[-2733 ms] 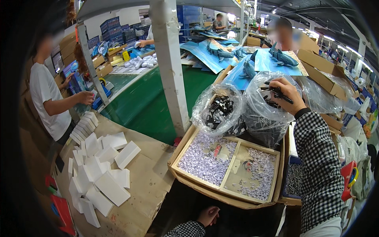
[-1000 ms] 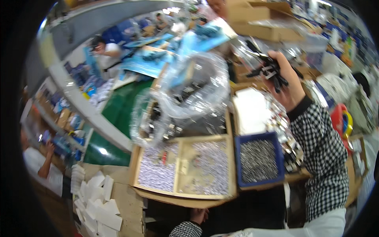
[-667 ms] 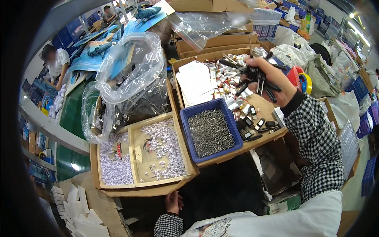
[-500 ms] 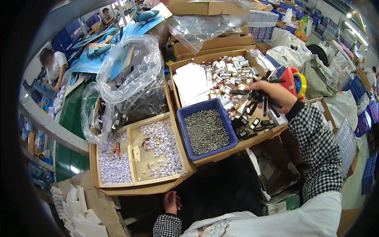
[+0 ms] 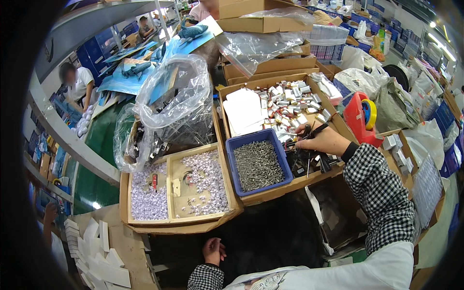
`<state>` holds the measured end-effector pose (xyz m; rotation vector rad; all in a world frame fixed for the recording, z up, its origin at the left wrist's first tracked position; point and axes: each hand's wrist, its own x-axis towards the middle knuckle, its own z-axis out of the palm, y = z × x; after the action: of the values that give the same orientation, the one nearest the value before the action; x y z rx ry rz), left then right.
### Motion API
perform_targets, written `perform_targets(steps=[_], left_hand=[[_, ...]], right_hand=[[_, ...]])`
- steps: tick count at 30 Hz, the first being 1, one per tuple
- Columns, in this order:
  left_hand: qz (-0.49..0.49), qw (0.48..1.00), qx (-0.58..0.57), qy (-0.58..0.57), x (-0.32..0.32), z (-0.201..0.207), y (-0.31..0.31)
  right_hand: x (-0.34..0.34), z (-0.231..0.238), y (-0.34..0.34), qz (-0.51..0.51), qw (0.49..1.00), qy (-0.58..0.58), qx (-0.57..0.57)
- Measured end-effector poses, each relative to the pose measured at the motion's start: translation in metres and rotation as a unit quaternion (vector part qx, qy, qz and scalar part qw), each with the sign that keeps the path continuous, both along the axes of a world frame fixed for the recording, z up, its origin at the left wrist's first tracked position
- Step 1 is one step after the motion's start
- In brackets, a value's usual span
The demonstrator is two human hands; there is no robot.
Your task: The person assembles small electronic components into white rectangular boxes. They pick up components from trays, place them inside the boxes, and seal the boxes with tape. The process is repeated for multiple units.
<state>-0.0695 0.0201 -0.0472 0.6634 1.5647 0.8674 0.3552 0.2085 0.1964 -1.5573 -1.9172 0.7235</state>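
My right hand [image 5: 323, 141] is closed in a pinch round a slender black stick-like part [image 5: 316, 129]. It is low over a pile of black plastic parts [image 5: 314, 162] at the near right corner of a cardboard box [image 5: 285, 189]. To the left of that hand stands a blue bin [image 5: 267, 187] full of small metal pins [image 5: 256, 164]. Small silver battery-like cells [image 5: 290, 96] with reddish ends lie behind it, beside white sheets [image 5: 244, 113]. My left hand [image 5: 212, 251] rests low in front of the boxes, loosely curled with fingers a little apart and nothing visible in it.
A divided wooden tray [image 5: 170, 188] holds small white pieces [image 5: 145, 203]. Behind it stands a clear plastic bag [image 5: 159, 113]. A red tape dispenser [image 5: 355, 116] stands right, white blocks [image 5: 104, 258] lie lower left. At far left a person [image 5: 82, 82] works; another hand [image 5: 50, 212] shows below.
My right hand has come down and left to the black pile; the spread bunch of black parts it held is reduced to a slender part. My left hand stays low. The view has shifted slightly.
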Motion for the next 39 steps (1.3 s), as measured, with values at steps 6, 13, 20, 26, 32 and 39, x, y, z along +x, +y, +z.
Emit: perform_targets(steps=[6,13,20,26,32,39], left_hand=[[0.010,1.000,0.022,-0.021,-0.007,-0.014,-0.003],[-0.010,0.974,0.145,-0.175,-0.035,-0.084,-0.008],[0.009,0.997,0.059,-0.058,-0.013,-0.036,-0.007],[0.005,0.999,0.012,-0.031,-0.006,-0.014,-0.002],[0.006,0.998,0.032,-0.046,-0.004,-0.016,-0.004],[-0.068,0.992,0.096,-0.044,-0.008,-0.036,-0.004]], right_hand=[[-0.010,0.006,0.005,-0.017,0.992,-0.123,-0.003],[-0.027,0.006,0.000,-0.008,0.988,-0.140,0.066],[-0.008,-0.009,0.009,-0.049,0.985,0.161,-0.042],[-0.045,0.003,-0.023,0.054,0.988,-0.086,0.115],[-0.085,0.074,-0.028,0.076,0.979,-0.157,0.102],[-0.221,0.083,0.013,0.379,0.899,-0.117,0.186]])
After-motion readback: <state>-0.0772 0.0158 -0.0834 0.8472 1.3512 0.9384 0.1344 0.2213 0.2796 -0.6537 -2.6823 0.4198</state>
